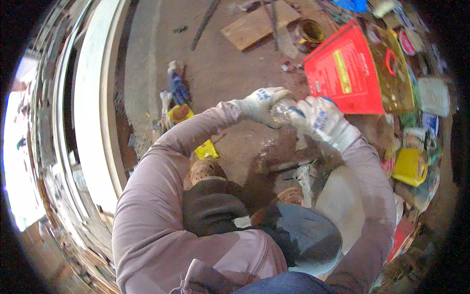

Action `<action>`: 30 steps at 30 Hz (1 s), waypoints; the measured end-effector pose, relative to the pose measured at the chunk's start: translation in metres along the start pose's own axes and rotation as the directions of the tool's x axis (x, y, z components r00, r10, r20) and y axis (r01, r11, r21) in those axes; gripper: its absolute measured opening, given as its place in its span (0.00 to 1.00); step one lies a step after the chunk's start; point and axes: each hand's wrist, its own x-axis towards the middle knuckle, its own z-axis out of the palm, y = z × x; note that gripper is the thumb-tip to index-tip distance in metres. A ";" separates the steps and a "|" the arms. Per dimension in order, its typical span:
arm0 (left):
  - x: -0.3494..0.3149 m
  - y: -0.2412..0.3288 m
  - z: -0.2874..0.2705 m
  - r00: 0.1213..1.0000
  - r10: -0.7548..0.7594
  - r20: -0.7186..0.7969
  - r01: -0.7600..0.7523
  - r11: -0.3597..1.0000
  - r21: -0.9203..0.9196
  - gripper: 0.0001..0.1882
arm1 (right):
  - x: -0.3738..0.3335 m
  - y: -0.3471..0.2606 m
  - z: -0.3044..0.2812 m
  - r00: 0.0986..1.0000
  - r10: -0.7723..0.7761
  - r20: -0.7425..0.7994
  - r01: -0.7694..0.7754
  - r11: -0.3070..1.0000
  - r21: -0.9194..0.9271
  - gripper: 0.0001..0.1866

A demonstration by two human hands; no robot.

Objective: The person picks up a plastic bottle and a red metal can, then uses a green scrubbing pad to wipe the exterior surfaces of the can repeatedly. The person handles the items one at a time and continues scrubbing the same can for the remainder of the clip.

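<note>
Clear bottle point(280, 112) above brown floor point(240, 71); pale board point(93, 108) leftward

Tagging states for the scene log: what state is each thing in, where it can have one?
Left hand: gloved, gripping
Right hand: gloved, fingers curled
Clear plastic item: held, likely a bottle; open or closed, cannot tell
Round can: open-topped
Wooden board: lying flat
Brown clogs: worn
</note>
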 end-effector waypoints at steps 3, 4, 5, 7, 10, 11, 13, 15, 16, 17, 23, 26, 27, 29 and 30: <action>0.000 0.001 0.007 0.990 -0.133 -0.036 0.134 0.991 0.015 0.43 | 0.015 -0.023 -0.004 0.689 0.675 0.264 -0.724 0.632 0.276 0.12; -0.001 0.002 0.009 0.986 -0.163 -0.043 0.164 0.986 0.022 0.44 | 0.021 -0.025 -0.004 0.684 0.696 0.216 -0.726 0.625 0.288 0.13; -0.001 0.003 0.010 0.981 -0.175 -0.077 0.177 0.984 0.018 0.44 | 0.021 -0.027 -0.006 0.637 0.745 0.196 -0.767 0.587 0.258 0.14; 0.001 0.004 0.009 0.979 -0.183 -0.089 0.181 0.983 -0.028 0.45 | 0.021 -0.020 -0.007 0.605 0.732 0.314 -0.789 0.604 0.114 0.17; 0.008 0.003 0.004 0.990 -0.126 0.066 0.126 0.992 0.008 0.46 | 0.016 -0.002 -0.003 0.990 0.125 0.063 -0.133 0.981 0.139 0.08; 0.010 0.004 0.004 0.998 -0.044 0.042 0.042 0.998 0.045 0.44 | 0.014 0.003 -0.001 1.000 -0.001 0.029 -0.002 0.994 0.110 0.07; 0.014 0.007 0.005 0.995 -0.057 0.078 0.057 0.998 0.003 0.43 | 0.011 0.002 0.005 0.994 -0.101 0.047 0.106 0.986 -0.126 0.10; 0.015 0.011 0.010 0.990 -0.142 0.016 0.142 0.989 0.034 0.43 | 0.013 -0.010 0.011 0.950 0.312 0.000 -0.307 0.934 -0.182 0.14; 0.015 0.014 0.012 0.986 -0.166 -0.031 0.168 0.985 0.050 0.42 | 0.015 -0.015 0.014 0.878 0.477 0.042 -0.474 0.878 -0.056 0.15; 0.014 0.016 0.015 0.979 -0.199 -0.053 0.202 0.977 0.066 0.41 | 0.016 -0.020 0.017 0.852 0.524 -0.021 -0.524 0.850 -0.063 0.16; 0.010 0.025 0.021 0.990 -0.058 -0.131 0.065 0.997 0.049 0.37 | -0.002 -0.042 0.022 0.680 0.732 -0.045 -0.701 0.666 0.255 0.23; 0.008 0.021 0.020 0.978 -0.110 -0.177 0.117 0.993 0.030 0.41 | -0.019 -0.064 0.044 0.273 0.957 0.097 -0.841 0.188 0.507 0.24; 0.007 0.017 0.018 0.956 -0.180 -0.232 0.185 0.983 0.001 0.38 | -0.027 -0.067 0.055 0.111 0.974 0.200 -0.857 -0.008 0.515 0.26; 0.004 0.001 0.013 0.916 -0.301 -0.265 0.263 0.950 -0.170 0.39 | -0.054 -0.052 0.080 -0.122 0.847 0.517 -0.253 -0.530 0.809 0.29; 0.002 -0.010 0.007 0.871 -0.404 -0.280 0.333 0.904 -0.268 0.36 | -0.063 -0.045 0.093 -0.498 0.691 0.524 -0.030 -0.618 0.786 0.31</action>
